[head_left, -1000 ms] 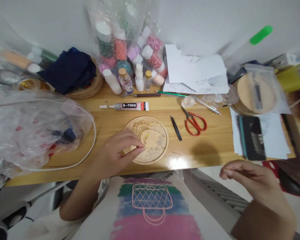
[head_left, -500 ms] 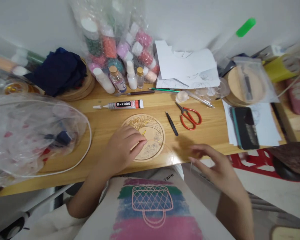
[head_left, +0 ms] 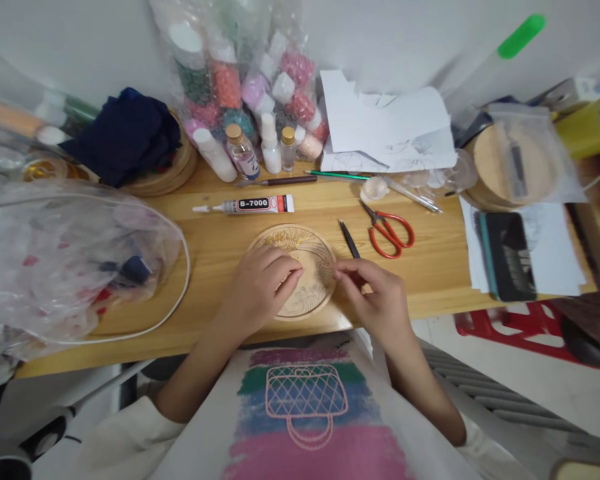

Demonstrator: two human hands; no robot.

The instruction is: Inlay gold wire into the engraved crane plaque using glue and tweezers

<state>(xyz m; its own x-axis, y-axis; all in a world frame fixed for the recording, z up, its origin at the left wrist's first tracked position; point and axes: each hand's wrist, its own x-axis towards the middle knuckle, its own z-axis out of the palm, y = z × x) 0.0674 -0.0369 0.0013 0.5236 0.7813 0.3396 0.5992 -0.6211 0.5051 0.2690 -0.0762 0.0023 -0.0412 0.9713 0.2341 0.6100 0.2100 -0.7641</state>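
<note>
A round wooden disc [head_left: 307,305] with carved, wave-like lines lies on the table, gold lines filling part of its upper pattern. My left hand [head_left: 265,283] rests over its left side, thumb and forefinger pinched above the middle; what they hold is too small to make out. At the disc's right edge my right hand [head_left: 377,293] has its fingertips pinched together. A thin thread hung from that hand a moment ago; now it hardly shows. Black tweezers [head_left: 349,238] lie just beyond my right hand, beside red-handled scissors [head_left: 391,233].
Behind the disc lies a B-7000 glue tube [head_left: 253,205]. Small bottles [head_left: 243,157] and a bag of coloured jars [head_left: 250,87] stand farther back. A plastic bag [head_left: 75,260] covers the left side. Papers [head_left: 387,133] and a phone [head_left: 507,257] are to the right.
My right hand has moved left and up, from beyond the table's front edge to the disc's right rim, and its fingers have closed together. My left hand stays over the disc.
</note>
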